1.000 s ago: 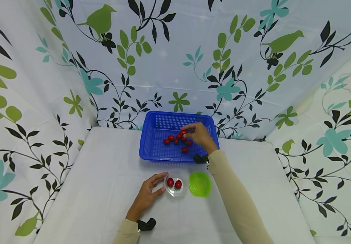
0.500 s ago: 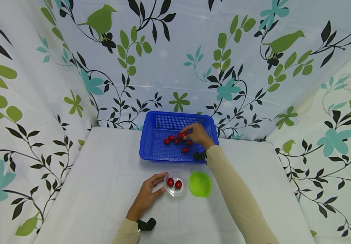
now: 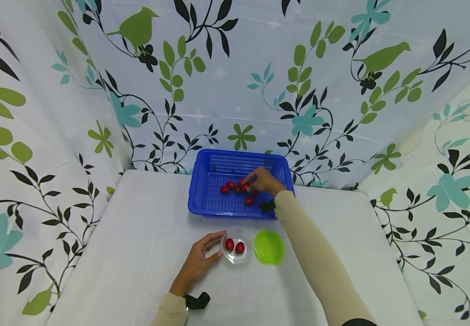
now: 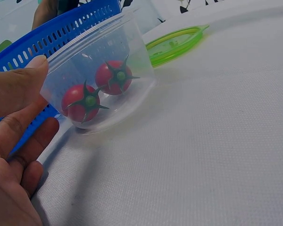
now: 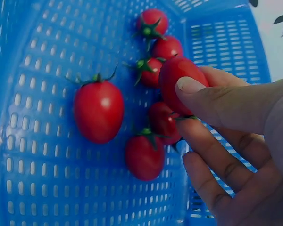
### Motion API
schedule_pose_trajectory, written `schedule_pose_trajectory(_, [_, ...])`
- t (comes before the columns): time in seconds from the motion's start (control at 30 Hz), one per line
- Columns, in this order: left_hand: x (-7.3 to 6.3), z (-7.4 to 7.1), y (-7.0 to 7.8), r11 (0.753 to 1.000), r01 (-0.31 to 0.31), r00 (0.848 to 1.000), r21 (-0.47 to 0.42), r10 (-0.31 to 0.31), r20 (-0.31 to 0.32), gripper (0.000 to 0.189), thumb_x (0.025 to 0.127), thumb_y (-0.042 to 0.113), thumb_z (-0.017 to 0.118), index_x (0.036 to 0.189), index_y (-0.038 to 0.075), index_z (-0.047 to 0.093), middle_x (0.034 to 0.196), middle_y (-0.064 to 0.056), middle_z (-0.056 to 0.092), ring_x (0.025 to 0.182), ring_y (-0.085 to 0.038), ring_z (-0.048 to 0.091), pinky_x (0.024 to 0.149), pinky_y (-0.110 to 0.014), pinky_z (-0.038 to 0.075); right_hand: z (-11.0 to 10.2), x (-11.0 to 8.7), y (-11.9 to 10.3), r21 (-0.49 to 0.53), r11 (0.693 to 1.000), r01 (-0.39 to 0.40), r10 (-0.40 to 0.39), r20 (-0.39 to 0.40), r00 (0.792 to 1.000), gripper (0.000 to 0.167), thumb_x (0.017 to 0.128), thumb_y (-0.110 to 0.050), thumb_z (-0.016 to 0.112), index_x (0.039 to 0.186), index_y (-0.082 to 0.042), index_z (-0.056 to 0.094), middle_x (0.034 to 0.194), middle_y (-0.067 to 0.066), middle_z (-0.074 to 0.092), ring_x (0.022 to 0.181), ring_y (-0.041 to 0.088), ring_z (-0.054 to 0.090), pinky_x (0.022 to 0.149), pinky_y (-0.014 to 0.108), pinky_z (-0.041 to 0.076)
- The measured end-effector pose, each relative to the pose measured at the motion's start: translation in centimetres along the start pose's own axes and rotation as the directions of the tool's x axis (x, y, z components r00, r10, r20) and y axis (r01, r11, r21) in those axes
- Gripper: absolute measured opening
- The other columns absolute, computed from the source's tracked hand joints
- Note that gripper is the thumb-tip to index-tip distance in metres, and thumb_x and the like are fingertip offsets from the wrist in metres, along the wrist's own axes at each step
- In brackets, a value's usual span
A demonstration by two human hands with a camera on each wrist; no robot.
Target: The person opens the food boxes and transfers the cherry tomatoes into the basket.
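In the right wrist view my right hand (image 5: 236,136) pinches a red cherry tomato (image 5: 179,81) between thumb and fingers, over other tomatoes. From the head view, the right hand (image 3: 264,180) is inside the blue plastic basket (image 3: 196,181), where several cherry tomatoes (image 3: 249,201) lie. My left hand (image 3: 198,260) holds the left side of a small clear plastic container (image 3: 235,259), thumb and index finger at its wall. Two tomatoes with green stems, one nearer (image 4: 78,106) and one farther (image 4: 114,75), sit inside it.
A bright green lid (image 3: 269,247) lies on the white-covered table (image 3: 149,217), right of the container. Behind the basket hangs a patterned curtain (image 3: 218,90) of leaves and birds, which also runs along both sides. Each wrist wears a black device (image 3: 197,300).
The right hand has moved slightly down in the head view, staying among the tomatoes in the basket. The left hand and the container stay in place.
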State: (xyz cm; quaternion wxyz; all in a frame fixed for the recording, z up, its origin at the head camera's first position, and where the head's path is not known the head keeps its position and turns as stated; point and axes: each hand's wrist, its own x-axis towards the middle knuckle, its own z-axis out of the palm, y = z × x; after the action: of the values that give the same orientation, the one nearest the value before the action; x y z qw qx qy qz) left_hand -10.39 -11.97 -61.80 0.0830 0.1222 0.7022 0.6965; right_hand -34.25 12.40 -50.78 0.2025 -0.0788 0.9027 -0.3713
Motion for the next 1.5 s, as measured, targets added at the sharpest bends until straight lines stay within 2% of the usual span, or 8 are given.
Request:
schedule_pose_trajectory(0.33, [0.0,0.0,0.0,1.0,0.006,1.0,-0.003,-0.006,0.006,0.054,0.1,0.01,0.073,0.152,0.016,0.057,0.158,-0.008,0.058,0.151,-0.032,0.05,0.118,-0.02,0.037,0.4,0.4,0.4,-0.083,0.996,-0.021,0.022,0.007,1.0,0.027,0.088,0.006,0.081,0.109,-0.01,0.084,0.128,0.012,0.075,0.113,0.029,0.067,0.105,0.045,0.058])
schedule_pose_trajectory(0.53, [0.0,0.0,-0.1,1.0,-0.003,1.0,-0.004,0.003,0.004,0.054,0.101,0.009,0.072,0.151,0.016,0.057,0.158,-0.009,0.058,0.15,-0.032,0.05,0.118,-0.022,0.037,0.6,0.8,0.1,-0.126,0.992,-0.031,0.033,0.016,0.999,0.027,0.088,0.007,0.08,0.11,-0.008,0.083,0.121,0.013,0.077,0.106,0.028,0.071,0.097,0.043,0.062])
schedule_pose_trajectory(0.7, [0.0,0.2,-0.1,1.0,-0.007,1.0,-0.025,0.007,0.004,0.054,0.1,0.007,0.073,0.151,0.014,0.057,0.158,-0.011,0.058,0.149,-0.033,0.051,0.118,-0.02,0.037,0.8,1.3,0.2,-0.177,0.984,-0.034,0.037,0.013,0.999,0.025,0.088,0.006,0.08,0.108,-0.008,0.084,0.119,0.012,0.078,0.11,0.028,0.072,0.098,0.042,0.062])
schedule_pose_trajectory(0.83, [0.1,0.3,-0.1,1.0,0.021,1.0,-0.023,-0.021,0.005,0.054,0.1,0.01,0.074,0.151,0.016,0.058,0.158,-0.008,0.058,0.15,-0.03,0.05,0.118,-0.025,0.037,1.0,1.5,0.6,-0.215,0.976,-0.038,0.04,0.005,0.999,0.025,0.087,0.005,0.081,0.107,-0.01,0.085,0.12,0.011,0.079,0.114,0.028,0.071,0.101,0.043,0.061])
schedule_pose_trajectory(1.0, [0.0,0.3,-0.2,0.998,0.056,0.998,-0.027,-0.056,-0.005,0.055,0.099,0.009,0.075,0.15,0.019,0.058,0.158,-0.005,0.059,0.15,-0.022,0.051,0.118,-0.027,0.036,1.1,1.5,0.6,-0.178,0.983,-0.045,0.046,0.0,0.999,0.026,0.088,0.002,0.083,0.11,-0.009,0.084,0.123,0.013,0.078,0.116,0.03,0.071,0.104,0.046,0.059])
schedule_pose_trajectory(1.13, [0.0,0.2,-0.1,0.997,0.066,0.998,-0.039,-0.066,-0.009,0.055,0.099,0.008,0.074,0.15,0.019,0.058,0.158,-0.005,0.059,0.15,-0.021,0.051,0.118,-0.026,0.036,1.1,1.5,0.3,-0.206,0.978,-0.019,0.016,-0.016,1.0,0.027,0.088,0.0,0.084,0.113,-0.009,0.083,0.123,0.013,0.078,0.116,0.03,0.072,0.103,0.046,0.06])
schedule_pose_trajectory(1.3, [-0.1,0.1,0.2,0.998,0.048,0.999,-0.037,-0.048,-0.005,0.055,0.1,0.008,0.073,0.151,0.017,0.057,0.158,-0.007,0.058,0.151,-0.028,0.049,0.118,-0.023,0.035,0.3,0.8,-0.9,-0.242,0.97,0.033,-0.052,-0.074,0.996,0.026,0.089,-0.003,0.083,0.115,-0.006,0.082,0.122,0.014,0.078,0.119,0.033,0.071,0.102,0.046,0.06])
schedule_pose_trajectory(1.5, [0.0,-0.1,-0.2,1.0,0.029,0.999,-0.009,-0.03,-0.014,0.054,0.1,0.008,0.073,0.151,0.018,0.058,0.157,-0.007,0.059,0.15,-0.027,0.051,0.118,-0.027,0.036,-0.9,-0.6,-2.8,-0.252,0.959,0.131,-0.172,-0.151,0.973,0.027,0.092,-0.009,0.083,0.119,-0.008,0.081,0.127,0.012,0.078,0.126,0.035,0.069,0.105,0.047,0.058])
